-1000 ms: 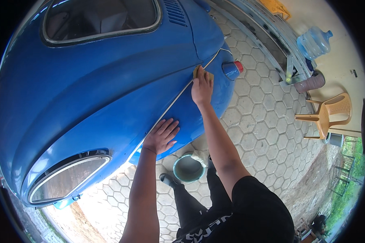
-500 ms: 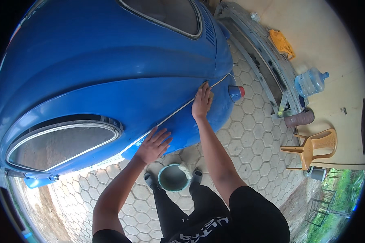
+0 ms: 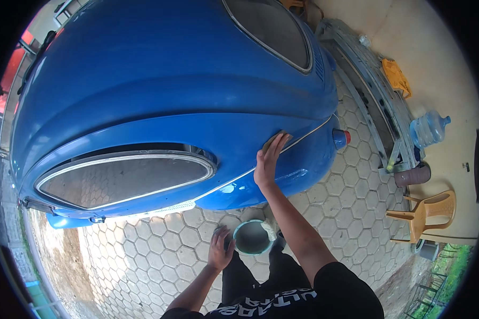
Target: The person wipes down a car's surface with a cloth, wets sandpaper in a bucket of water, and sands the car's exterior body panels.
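Tan pad [image 3: 288, 139] in the head view: it lies against the side of a blue car [image 3: 197, 127], just above a cream strip [image 3: 308, 133] along the fender. The right hand [image 3: 269, 164] rests with fingers outstretched over the pad, a hold that probably presses it evenly to the curved panel. Well apart, the left hand [image 3: 220, 250] hangs empty, fingers loosely spread, perhaps for balance. Beside it, on hexagonal paving [image 3: 143, 234], a teal basin [image 3: 253, 253] stands near the person's legs, seemingly for easy reach; a pale cloth [image 3: 270, 228] sits at its rim.
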